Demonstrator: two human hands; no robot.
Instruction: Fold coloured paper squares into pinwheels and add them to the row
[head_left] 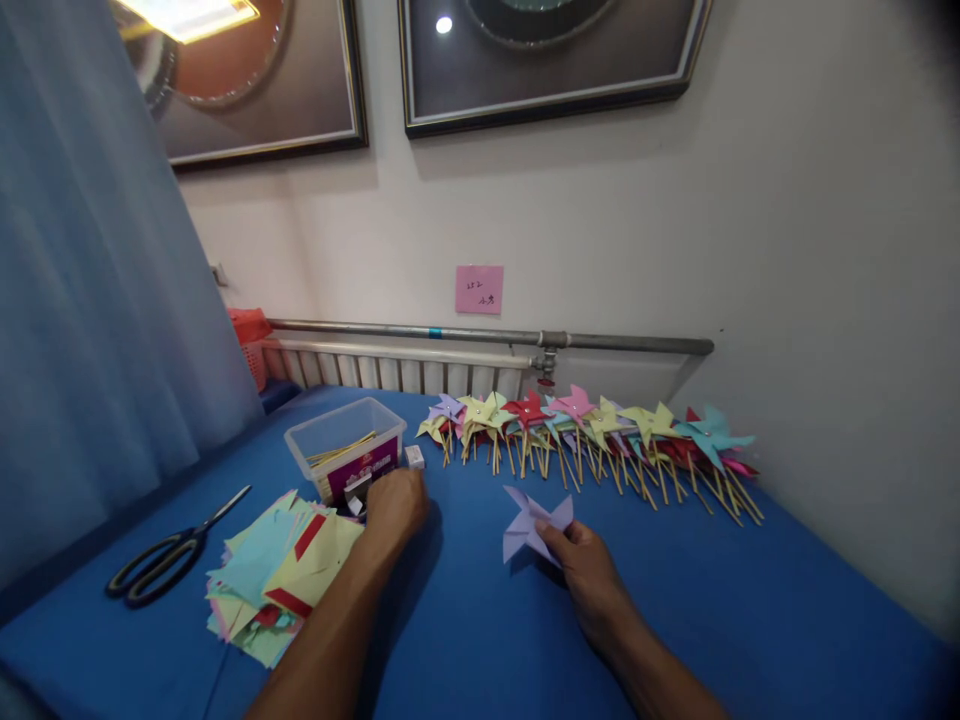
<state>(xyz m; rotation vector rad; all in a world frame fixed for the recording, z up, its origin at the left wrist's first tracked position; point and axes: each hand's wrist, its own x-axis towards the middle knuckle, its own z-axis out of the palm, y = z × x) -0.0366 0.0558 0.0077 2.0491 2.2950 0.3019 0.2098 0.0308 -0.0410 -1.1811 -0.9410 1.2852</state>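
Observation:
My right hand (589, 575) pinches a lavender paper pinwheel (527, 528) between thumb and fingers, above the blue table. No stick shows on this pinwheel. My left hand (397, 508) reaches down at the front of a clear plastic tub (307, 450), beside a small opened box (355, 497). Its fingers point away from me and are hidden behind the back of the hand, so their grip does not show. Just beyond it stands a small white box (414, 457). Thin wooden sticks (343, 450) lie inside the tub.
Cut paper pieces (262, 570) are heaped left of my left forearm, with black-handled scissors (174, 552) further left. Finished pinwheels on sticks (600, 425) line the back of the blue table (480, 630). Behind run a pipe (480, 335) and radiator; a blue curtain (97, 270) hangs left.

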